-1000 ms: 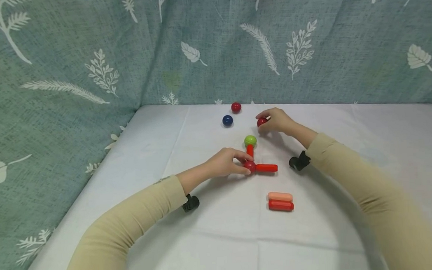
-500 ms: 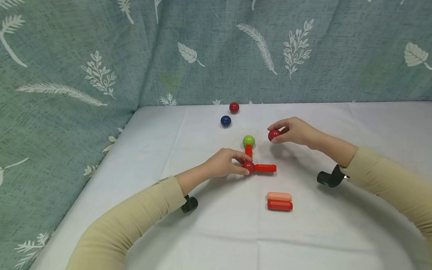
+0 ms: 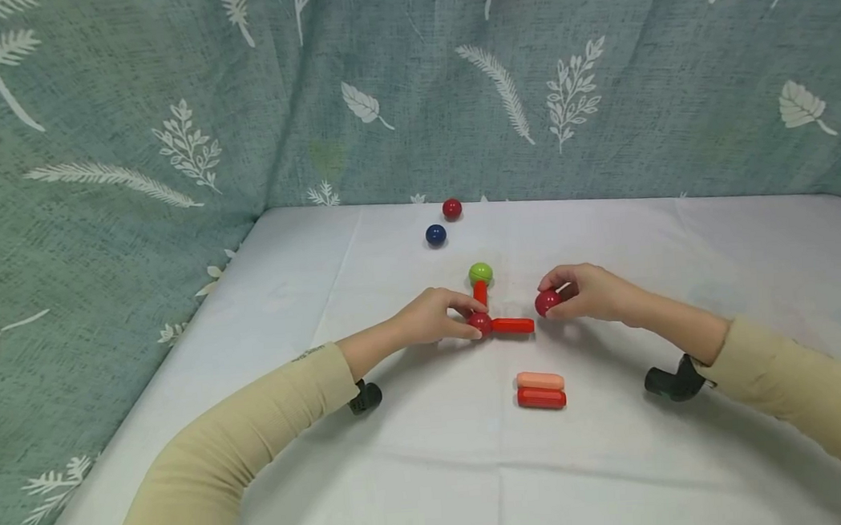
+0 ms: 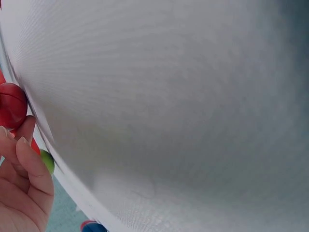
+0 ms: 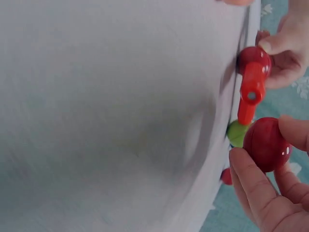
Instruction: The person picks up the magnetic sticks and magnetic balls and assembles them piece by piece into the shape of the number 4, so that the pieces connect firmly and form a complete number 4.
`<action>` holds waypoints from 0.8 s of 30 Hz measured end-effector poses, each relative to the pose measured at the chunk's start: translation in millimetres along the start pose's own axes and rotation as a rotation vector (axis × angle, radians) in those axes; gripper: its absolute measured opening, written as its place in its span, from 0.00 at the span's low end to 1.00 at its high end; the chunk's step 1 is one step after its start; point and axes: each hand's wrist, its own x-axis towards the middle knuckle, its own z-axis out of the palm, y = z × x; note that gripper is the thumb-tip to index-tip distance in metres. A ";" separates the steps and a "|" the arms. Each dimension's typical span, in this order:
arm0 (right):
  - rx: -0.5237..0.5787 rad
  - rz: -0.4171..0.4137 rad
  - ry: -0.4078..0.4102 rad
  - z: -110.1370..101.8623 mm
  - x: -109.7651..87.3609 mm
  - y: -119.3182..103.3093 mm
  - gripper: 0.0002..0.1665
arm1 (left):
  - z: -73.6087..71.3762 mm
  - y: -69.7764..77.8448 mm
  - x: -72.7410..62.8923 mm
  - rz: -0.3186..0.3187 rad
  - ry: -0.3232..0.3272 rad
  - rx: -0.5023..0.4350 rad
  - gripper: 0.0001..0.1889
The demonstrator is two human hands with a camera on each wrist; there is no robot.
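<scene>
My left hand [image 3: 427,317] holds a red ball [image 3: 480,324] between thumb and fingers, low at the cloth. Two red rods join that ball: one rod [image 3: 513,326] points right, while another rod [image 3: 480,292] reaches back to a green ball [image 3: 481,274]. To the right, my right hand [image 3: 587,292] pinches a second red ball [image 3: 547,303], apart from the rod's free end. In the right wrist view, that held ball [image 5: 268,144] sits between thumb and fingers, and the near rod's end shows a small grey tip [image 5: 251,95].
A salmon rod [image 3: 540,380] and a red rod [image 3: 541,398] lie side by side nearer me. Farther back are a blue ball [image 3: 436,235] and another red ball [image 3: 452,208]. White cloth [image 3: 377,490] covers the table; a patterned green curtain [image 3: 409,78] hangs behind.
My right hand has brought its red ball nearer and to the right, level with the right-pointing rod. The left hand keeps its hold in place.
</scene>
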 end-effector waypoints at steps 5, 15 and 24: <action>-0.011 0.031 -0.026 7.6 -4.6 1.6 0.26 | 0.0 0.5 -0.9 0.001 0.004 0.010 0.19; -0.048 0.015 -0.037 15.2 -3.4 6.1 0.23 | 0.0 1.3 -0.5 -0.002 0.005 0.013 0.19; -0.049 0.017 -0.048 16.6 -3.5 4.8 0.23 | 1.0 0.6 0.9 0.002 0.006 0.006 0.20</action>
